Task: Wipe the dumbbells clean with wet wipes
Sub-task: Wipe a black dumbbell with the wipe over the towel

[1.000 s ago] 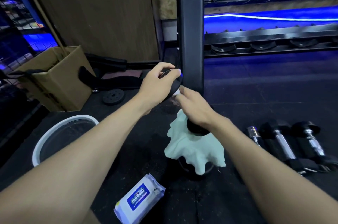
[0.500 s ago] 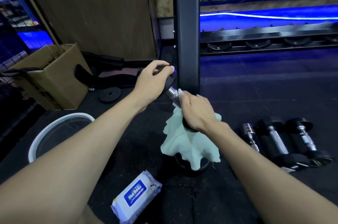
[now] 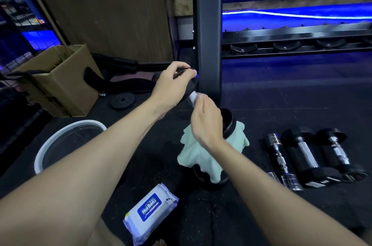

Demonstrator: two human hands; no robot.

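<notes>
One black round-headed chrome-handled dumbbell (image 3: 228, 123) | left hand (image 3: 173, 86) gripping upper head, right hand (image 3: 205, 123) clutching pale-green wipe (image 3: 203, 157) round handle | risk: wet chrome slipping, dumbbell dropping.

So on the floor I count two hands (image 3: 173, 86), four dumbbells (image 3: 306, 157) including the held one, one pale green cloth (image 3: 201, 157), one wet wipes pack (image 3: 151, 218), one white basin (image 3: 68, 141), one cardboard box (image 3: 60, 82).
</notes>
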